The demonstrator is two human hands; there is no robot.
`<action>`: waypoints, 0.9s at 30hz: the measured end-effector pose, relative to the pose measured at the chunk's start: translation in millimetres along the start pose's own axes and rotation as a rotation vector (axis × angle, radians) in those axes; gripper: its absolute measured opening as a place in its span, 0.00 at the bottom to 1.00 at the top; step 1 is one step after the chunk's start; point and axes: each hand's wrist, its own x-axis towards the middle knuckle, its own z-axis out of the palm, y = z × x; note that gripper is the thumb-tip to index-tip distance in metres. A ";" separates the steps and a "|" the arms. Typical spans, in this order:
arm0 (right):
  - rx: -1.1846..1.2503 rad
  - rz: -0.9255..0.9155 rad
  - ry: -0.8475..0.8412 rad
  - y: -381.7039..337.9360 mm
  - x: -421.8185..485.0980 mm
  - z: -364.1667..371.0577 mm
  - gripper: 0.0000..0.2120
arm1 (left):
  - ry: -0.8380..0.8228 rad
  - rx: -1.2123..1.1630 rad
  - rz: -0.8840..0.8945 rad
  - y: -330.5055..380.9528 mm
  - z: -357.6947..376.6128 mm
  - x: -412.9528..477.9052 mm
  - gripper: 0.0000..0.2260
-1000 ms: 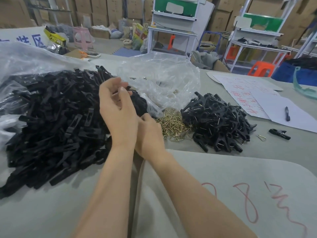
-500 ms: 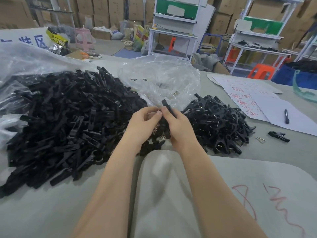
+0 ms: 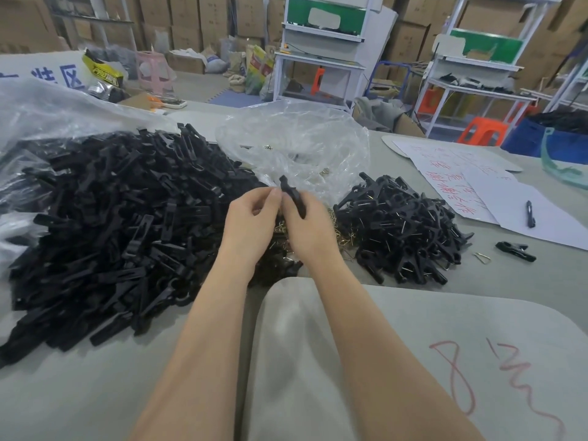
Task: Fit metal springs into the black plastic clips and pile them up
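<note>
My right hand [image 3: 310, 230] grips a black plastic clip [image 3: 292, 195] that points up and away over the table's middle. The fingertips of my left hand [image 3: 251, 224] pinch at the clip's upper end. A big heap of loose black clip halves [image 3: 105, 224] fills the left side. Under my hands lies a small heap of brass-coloured metal springs [image 3: 342, 235]. To the right sits a smaller pile of clips with springs fitted [image 3: 401, 227].
A crumpled clear plastic bag [image 3: 296, 144] lies behind my hands. White paper sheets with red writing [image 3: 471, 189] and a pen [image 3: 528, 214] lie at the right, with one stray clip [image 3: 515, 251] and a loose spring [image 3: 483, 257]. A grey board [image 3: 429, 361] covers the near table.
My left hand came down from the big heap to meet the right hand in the middle. A black clip is now held up between both hands.
</note>
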 end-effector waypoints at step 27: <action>0.259 -0.028 0.166 32.7 -23.3 -33.5 0.12 | -0.151 0.169 0.012 -12.6 14.9 -2.8 0.04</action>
